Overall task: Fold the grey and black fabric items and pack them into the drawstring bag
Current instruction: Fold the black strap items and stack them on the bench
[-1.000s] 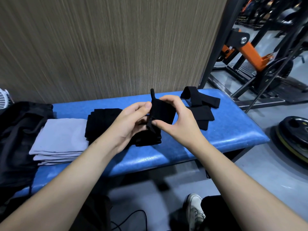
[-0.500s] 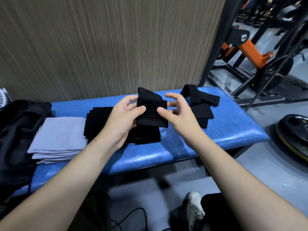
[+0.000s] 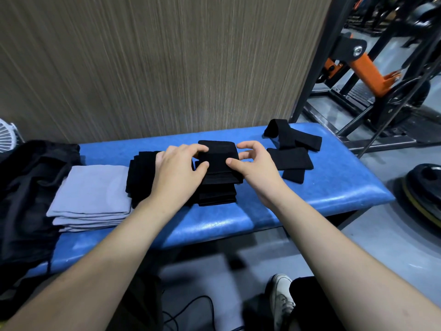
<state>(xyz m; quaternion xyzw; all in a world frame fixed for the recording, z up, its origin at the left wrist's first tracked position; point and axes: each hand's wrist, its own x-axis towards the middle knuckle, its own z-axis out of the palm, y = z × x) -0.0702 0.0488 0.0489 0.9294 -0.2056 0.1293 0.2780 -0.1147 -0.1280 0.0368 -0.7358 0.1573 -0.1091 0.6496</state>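
Observation:
A folded black band lies on top of a stack of folded black pieces in the middle of the blue bench. My left hand pinches its left edge between thumb and fingers. My right hand touches its right edge with the thumb, fingers loosely curled above. Left of them lies another folded black pile, then a stack of folded grey cloths. Unfolded black bands lie at the right. The black drawstring bag slumps at the bench's left end.
A wood-grain wall stands right behind the bench. Black and orange gym machines fill the right background, and a weight plate lies on the floor at right. A white fan shows at the left edge. My shoe and cables are below.
Both hands have lowered the folded black band from mid-air onto the middle stack. My right hand's grip on it has loosened.

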